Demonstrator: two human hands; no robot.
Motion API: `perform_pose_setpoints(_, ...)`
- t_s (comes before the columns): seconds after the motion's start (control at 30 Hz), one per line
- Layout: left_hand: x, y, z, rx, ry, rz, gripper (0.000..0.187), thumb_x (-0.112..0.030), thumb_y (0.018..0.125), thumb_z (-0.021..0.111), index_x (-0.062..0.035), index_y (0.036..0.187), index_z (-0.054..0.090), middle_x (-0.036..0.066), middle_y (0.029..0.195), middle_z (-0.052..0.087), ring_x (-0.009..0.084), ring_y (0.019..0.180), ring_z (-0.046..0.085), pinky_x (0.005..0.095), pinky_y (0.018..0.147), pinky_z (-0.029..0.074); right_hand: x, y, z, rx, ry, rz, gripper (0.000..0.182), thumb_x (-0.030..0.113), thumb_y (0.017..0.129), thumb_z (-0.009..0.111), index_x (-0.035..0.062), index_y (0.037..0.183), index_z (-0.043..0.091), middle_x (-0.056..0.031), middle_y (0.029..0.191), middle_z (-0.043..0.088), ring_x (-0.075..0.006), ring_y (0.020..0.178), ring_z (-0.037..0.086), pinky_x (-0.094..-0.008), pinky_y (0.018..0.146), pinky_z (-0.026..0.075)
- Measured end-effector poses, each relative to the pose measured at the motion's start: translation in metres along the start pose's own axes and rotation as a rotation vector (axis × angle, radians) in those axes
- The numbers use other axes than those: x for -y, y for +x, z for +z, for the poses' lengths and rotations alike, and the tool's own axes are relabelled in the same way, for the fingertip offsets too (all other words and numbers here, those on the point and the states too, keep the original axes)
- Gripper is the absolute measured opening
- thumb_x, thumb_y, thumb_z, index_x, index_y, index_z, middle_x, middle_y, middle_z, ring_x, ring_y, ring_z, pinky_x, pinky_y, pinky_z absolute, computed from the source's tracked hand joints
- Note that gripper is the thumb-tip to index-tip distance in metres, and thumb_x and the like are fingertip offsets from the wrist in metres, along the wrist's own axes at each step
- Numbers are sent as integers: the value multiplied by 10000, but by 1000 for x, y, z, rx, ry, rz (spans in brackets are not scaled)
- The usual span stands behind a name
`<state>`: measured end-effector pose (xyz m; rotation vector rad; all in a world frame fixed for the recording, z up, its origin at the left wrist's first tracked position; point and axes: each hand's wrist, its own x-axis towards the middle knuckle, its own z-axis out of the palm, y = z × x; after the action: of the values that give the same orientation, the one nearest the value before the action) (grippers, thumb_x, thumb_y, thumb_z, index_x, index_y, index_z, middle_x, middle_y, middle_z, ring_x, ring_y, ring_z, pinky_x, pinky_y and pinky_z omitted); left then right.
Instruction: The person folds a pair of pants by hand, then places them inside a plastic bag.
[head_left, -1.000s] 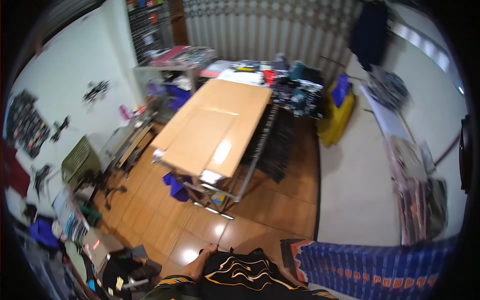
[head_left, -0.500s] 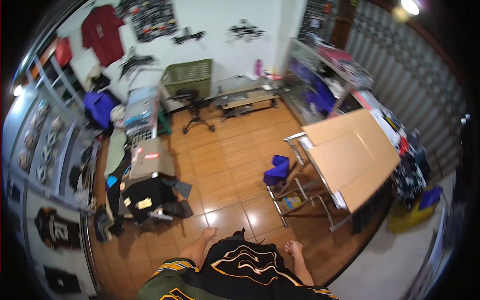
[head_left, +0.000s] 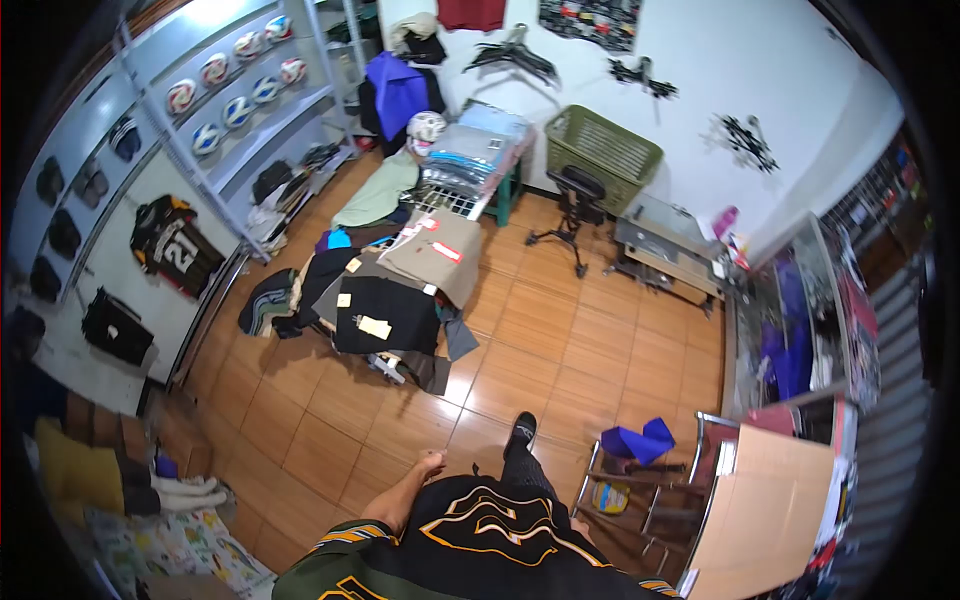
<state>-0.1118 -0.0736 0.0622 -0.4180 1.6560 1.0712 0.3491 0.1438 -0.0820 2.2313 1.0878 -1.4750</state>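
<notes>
My left hand (head_left: 431,461) hangs low in front of my body, left of the black shirt (head_left: 490,525) I wear, touching nothing that I can make out. Its fingers look curled but are small and blurred. Only a sliver of my right hand (head_left: 580,526) shows at the right edge of the shirt, its fingers hidden. One foot in a dark shoe (head_left: 522,432) is on the tiled floor (head_left: 530,335). Nearest ahead on the left, a rack holds black trousers (head_left: 388,316) with tags and a folded brown garment (head_left: 435,250).
A cardboard-topped table (head_left: 765,510) stands at the right, beside a metal frame with purple cloth (head_left: 640,440). Further off are a stool (head_left: 575,205), a green basket (head_left: 605,155) and a low glass table (head_left: 670,245). Shelves with balls (head_left: 237,112) line the left wall.
The view has turned left, so the clothes rack and ball shelves sit further right and the cardboard-topped table is lower right. A shoe has come into view; my right hand is now mostly hidden.
</notes>
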Motion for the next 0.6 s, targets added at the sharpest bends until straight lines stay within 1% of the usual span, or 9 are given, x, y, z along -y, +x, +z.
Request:
perform_pose_setpoints(0.17,23,54,-2,-20,-186,-43,188,-274,960,643,-90,932,668,18,768,638,139,627,593,297,530,478,125,55,-37,55,-455,-541,347,188,744,688,-106,930,677,-177,818,688,-282,699,683,-399,623,536)
perform_pose_setpoints(0.23,22,63,9,-49,-162,-40,190,-261,957,644,-81,919,689,20,759,646,137,628,594,301,539,484,188,66,-16,26,-51,-318,239,156,769,643,-58,875,643,-124,718,619,-248,513,580,-390,455,450)
perform_pose_setpoints(0.27,21,67,17,-68,-124,-34,193,-249,953,645,-73,906,711,23,750,653,135,629,594,304,548,490,234,28,-63,30,-66,-319,239,156,769,643,-58,875,643,-124,718,619,-248,513,580,-390,455,450)
perform_pose_setpoints(0.3,12,66,25,-74,-135,-40,193,-249,953,645,-73,906,711,23,750,653,135,629,594,304,548,490,291,-38,-43,47,40,-277,308,202,898,581,-46,1061,664,-237,993,708,-367,999,701,-455,771,579)
perform_pose_setpoints(0.4,-26,48,50,-197,-51,-71,214,-225,952,627,-68,873,750,31,750,670,125,621,588,301,546,487,385,-63,-46,255,130,-258,321,166,919,558,4,1190,616,-181,1116,671,-323,919,703,-439,740,610)
perform_pose_setpoints(0.47,-27,72,57,-82,-83,30,231,-209,946,609,-48,932,774,44,828,718,144,686,639,303,605,517,425,-63,-46,328,91,-299,334,167,926,558,10,1218,597,-176,1159,658,-311,909,700,-435,753,613)
perform_pose_setpoints(0.53,-45,59,74,-164,-84,86,241,-203,941,594,-44,954,775,48,863,734,158,733,662,307,648,531,474,-95,-40,304,75,-382,219,126,909,570,12,1078,649,-153,919,688,-259,700,682,-400,545,541)
perform_pose_setpoints(0.57,-58,51,82,-236,-70,147,255,-197,936,579,-40,975,776,52,898,750,171,779,686,311,691,545,495,-103,-36,309,61,-388,219,126,909,570,12,1078,649,-153,919,688,-259,700,682,-400,545,541)
perform_pose_setpoints(0.6,-69,46,87,-243,-84,144,255,-197,936,579,-40,975,776,52,898,750,171,779,686,311,691,545,512,-109,-32,334,9,-384,267,152,919,567,14,1138,630,-157,1012,685,-264,815,691,-418,678,570)
